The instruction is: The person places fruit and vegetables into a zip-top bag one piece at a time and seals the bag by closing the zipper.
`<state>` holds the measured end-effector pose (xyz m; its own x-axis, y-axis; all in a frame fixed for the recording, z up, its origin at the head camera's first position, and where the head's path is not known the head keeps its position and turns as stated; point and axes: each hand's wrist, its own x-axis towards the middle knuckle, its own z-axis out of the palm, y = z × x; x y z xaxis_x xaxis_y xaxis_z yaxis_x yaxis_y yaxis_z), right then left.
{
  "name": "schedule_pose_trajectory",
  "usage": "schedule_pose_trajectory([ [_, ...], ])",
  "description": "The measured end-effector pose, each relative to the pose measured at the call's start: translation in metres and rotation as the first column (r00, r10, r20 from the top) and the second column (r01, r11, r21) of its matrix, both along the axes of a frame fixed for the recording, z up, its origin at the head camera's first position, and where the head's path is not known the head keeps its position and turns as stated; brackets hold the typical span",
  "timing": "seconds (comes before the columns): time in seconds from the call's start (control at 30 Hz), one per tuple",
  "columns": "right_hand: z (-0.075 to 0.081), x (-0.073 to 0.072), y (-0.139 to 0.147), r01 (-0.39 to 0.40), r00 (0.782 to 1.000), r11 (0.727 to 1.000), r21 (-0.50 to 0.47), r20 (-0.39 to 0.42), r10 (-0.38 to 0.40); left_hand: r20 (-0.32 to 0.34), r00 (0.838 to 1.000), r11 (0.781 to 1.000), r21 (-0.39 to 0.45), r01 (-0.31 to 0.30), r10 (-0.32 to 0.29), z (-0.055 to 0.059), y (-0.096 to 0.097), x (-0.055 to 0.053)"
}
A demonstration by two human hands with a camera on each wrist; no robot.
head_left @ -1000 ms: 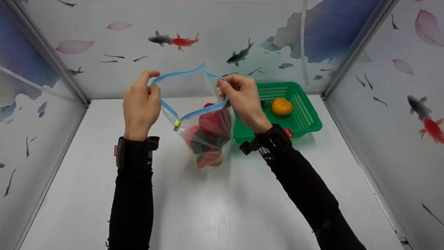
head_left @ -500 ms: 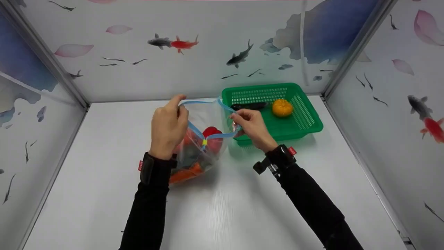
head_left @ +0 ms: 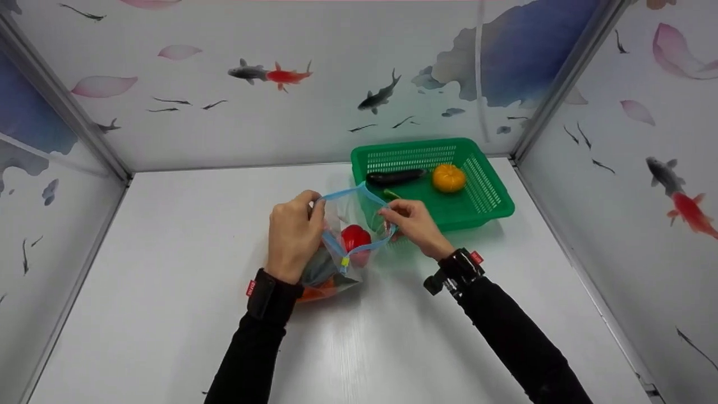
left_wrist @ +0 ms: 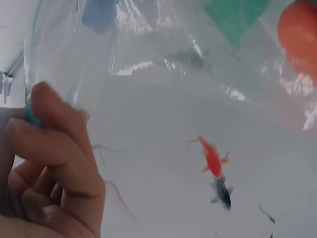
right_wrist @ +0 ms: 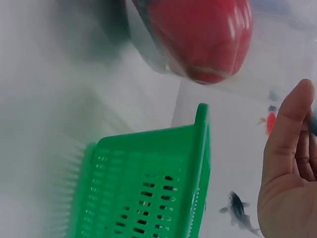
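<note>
Between both hands a clear zip bag (head_left: 370, 245) with a blue rim and a yellow slider (head_left: 345, 261) is held with its mouth spread. My left hand (head_left: 293, 238) pinches the rim's left side; the left wrist view shows thumb and fingers (left_wrist: 59, 148) closed on the blue edge. On the opposite side, my right hand (head_left: 418, 229) pinches the rim between thumb and fingers. Inside lie a red bell pepper (head_left: 354, 238), a dark green item (head_left: 318, 268) and something orange (head_left: 317, 293), both partly hidden by the left hand and blurred by plastic.
Just behind my right hand stands a green plastic basket (head_left: 493, 205) on the white table (head_left: 168, 269). It holds an eggplant (head_left: 395, 177), a small yellow pumpkin (head_left: 449, 178) and a slim green item (head_left: 391, 194), partly covered. Printed walls enclose the back and sides.
Both hands have lowered the bag and shifted it right and nearer, the left hand moving most. The bag's mouth is narrower, and the eggplant in the basket has come into sight.
</note>
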<state>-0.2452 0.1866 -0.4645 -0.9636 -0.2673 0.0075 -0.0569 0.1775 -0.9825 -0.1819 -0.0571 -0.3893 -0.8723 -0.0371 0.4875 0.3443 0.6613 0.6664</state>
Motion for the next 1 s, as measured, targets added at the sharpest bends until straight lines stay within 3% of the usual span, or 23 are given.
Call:
schedule_pose_trajectory([
  [0.17, -0.015, -0.004, 0.008, 0.017, 0.992, 0.998, 0.053, -0.125, -0.010, -0.002, 0.998, 0.996, 0.064, 0.069, -0.069, -0.016, 0.014, 0.004],
  [0.23, -0.021, -0.010, 0.010, 0.087, 0.978, 0.992, 0.094, -0.197, -0.067, -0.003, 0.998, 0.993, 0.101, 0.057, -0.057, -0.018, 0.016, 0.004],
  [0.3, -0.027, -0.019, 0.015, 0.191, 0.946, 0.967, 0.167, -0.296, -0.136, -0.017, 0.999, 0.991, 0.127, 0.038, -0.036, -0.017, 0.016, 0.003],
  [0.37, -0.034, -0.029, 0.022, 0.317, 0.890, 0.906, 0.282, -0.417, -0.183, -0.026, 0.999, 0.989, 0.143, 0.030, -0.026, -0.016, 0.015, 0.002],
  [0.47, -0.050, -0.041, 0.034, 0.461, 0.815, 0.740, 0.489, -0.564, -0.136, -0.033, 0.999, 0.989, 0.143, 0.026, -0.021, -0.016, 0.013, 0.002],
  [0.53, -0.061, -0.046, 0.035, 0.525, 0.772, 0.645, 0.555, -0.630, -0.085, -0.036, 0.999, 0.990, 0.141, 0.028, -0.024, -0.017, 0.012, 0.003],
  [0.6, -0.068, -0.049, 0.031, 0.563, 0.737, 0.599, 0.570, -0.674, -0.052, -0.045, 0.999, 0.990, 0.140, 0.029, -0.023, -0.017, 0.011, 0.003],
  [0.67, -0.070, -0.052, 0.022, 0.595, 0.707, 0.586, 0.550, -0.705, -0.057, -0.058, 0.998, 0.988, 0.148, 0.034, -0.026, -0.017, 0.010, 0.003],
  [0.7, -0.069, -0.055, 0.017, 0.600, 0.706, 0.584, 0.546, -0.705, -0.066, -0.067, 0.997, 0.987, 0.154, 0.037, -0.027, -0.017, 0.009, 0.003],
  [0.73, -0.067, -0.057, 0.013, 0.588, 0.724, 0.588, 0.555, -0.686, -0.077, -0.075, 0.997, 0.987, 0.158, 0.037, -0.025, -0.017, 0.009, 0.003],
  [0.77, -0.064, -0.060, 0.010, 0.563, 0.756, 0.595, 0.573, -0.648, -0.092, -0.081, 0.996, 0.986, 0.162, 0.034, -0.021, -0.017, 0.008, 0.003],
  [0.8, -0.059, -0.063, 0.009, 0.521, 0.805, 0.605, 0.601, -0.582, -0.116, -0.085, 0.996, 0.986, 0.165, 0.032, -0.018, -0.018, 0.008, 0.003],
  [0.87, -0.050, -0.069, 0.012, 0.423, 0.896, 0.623, 0.658, -0.408, -0.177, -0.088, 0.996, 0.986, 0.167, 0.027, -0.013, -0.019, 0.008, 0.005],
  [0.9, -0.045, -0.073, 0.016, 0.373, 0.926, 0.626, 0.685, -0.313, -0.209, -0.087, 0.996, 0.986, 0.167, 0.027, -0.012, -0.020, 0.009, 0.006],
  [0.93, -0.040, -0.077, 0.021, 0.334, 0.942, 0.623, 0.707, -0.232, -0.242, -0.084, 0.996, 0.986, 0.164, 0.026, -0.012, -0.020, 0.010, 0.006],
  [1.0, -0.034, -0.088, 0.032, 0.283, 0.950, 0.598, 0.750, -0.134, -0.282, -0.084, 0.996, 0.986, 0.161, 0.040, -0.027, -0.020, 0.015, 0.007],
])
